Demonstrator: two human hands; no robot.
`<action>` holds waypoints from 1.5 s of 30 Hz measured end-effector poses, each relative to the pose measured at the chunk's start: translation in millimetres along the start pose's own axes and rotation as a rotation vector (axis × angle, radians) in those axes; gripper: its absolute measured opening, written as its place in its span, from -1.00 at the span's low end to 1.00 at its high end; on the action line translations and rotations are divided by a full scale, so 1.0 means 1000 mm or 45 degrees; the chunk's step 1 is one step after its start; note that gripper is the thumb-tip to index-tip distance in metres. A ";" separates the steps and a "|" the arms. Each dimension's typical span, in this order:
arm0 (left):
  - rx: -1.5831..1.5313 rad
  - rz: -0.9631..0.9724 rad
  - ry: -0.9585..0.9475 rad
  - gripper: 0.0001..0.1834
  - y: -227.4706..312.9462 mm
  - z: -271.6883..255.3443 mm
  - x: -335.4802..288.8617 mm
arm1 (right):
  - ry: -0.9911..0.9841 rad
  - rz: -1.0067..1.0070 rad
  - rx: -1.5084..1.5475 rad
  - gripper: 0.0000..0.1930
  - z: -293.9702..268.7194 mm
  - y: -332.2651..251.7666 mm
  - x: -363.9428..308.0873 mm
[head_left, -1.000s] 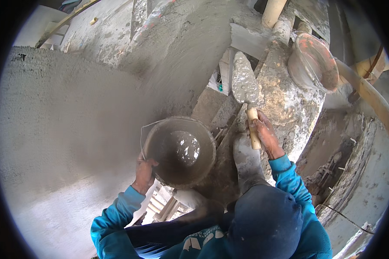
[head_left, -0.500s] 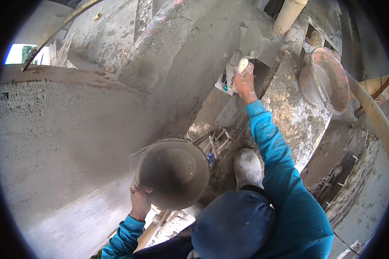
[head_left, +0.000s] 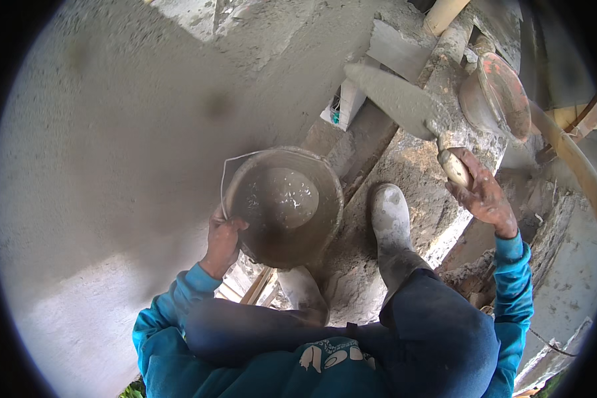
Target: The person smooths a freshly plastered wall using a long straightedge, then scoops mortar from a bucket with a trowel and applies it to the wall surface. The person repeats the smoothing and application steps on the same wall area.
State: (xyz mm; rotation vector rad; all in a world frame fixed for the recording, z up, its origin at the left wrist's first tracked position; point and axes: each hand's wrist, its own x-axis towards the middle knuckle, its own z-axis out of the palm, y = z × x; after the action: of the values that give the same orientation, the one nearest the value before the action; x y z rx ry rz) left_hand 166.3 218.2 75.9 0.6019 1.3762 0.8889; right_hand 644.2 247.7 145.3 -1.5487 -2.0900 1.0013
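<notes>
My left hand (head_left: 223, 240) grips the rim of a round, mortar-smeared bucket (head_left: 335, 205) at its left side, where the wire handle meets it. A shallow wet grey mix (head_left: 285, 199) lies in the bottom. Out to the right, my right hand (head_left: 485, 194) is closed round the pale handle of a trowel (head_left: 398, 99). Its long pointed blade, coated in grey, points up and left over the rough ledge, apart from the wall. The right fingertips wrap the handle and are partly hidden.
A grey plastered wall (head_left: 113, 172) fills the left. A second worn reddish bucket (head_left: 474, 103) sits at upper right beside bamboo poles (head_left: 567, 156). My boots (head_left: 391, 215) stand on a rough concrete ledge (head_left: 421, 172). A white box piece (head_left: 348, 106) sits in a gap by the wall.
My right hand has drawn the trowel back from the far wall, toward me and right. The bucket in my left hand has moved slightly right and away from me. My view has shifted.
</notes>
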 end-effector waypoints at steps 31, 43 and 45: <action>-0.258 0.343 0.130 -0.42 -0.098 -0.036 -0.020 | -1.028 0.668 0.798 -0.52 0.268 -0.036 -0.017; -0.394 0.242 0.464 -0.58 -0.113 -0.049 -0.039 | -0.110 0.773 1.682 -0.63 0.241 -0.091 -0.041; -0.386 0.219 0.509 -0.59 -0.114 -0.053 -0.043 | 0.103 0.919 1.760 -0.64 0.245 -0.095 -0.017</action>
State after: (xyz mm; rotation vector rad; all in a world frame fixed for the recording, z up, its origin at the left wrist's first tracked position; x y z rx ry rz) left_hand 136.6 112.4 1.3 0.3205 1.5165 1.3833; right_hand 426.4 136.4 46.8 -1.3588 -0.3060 1.9129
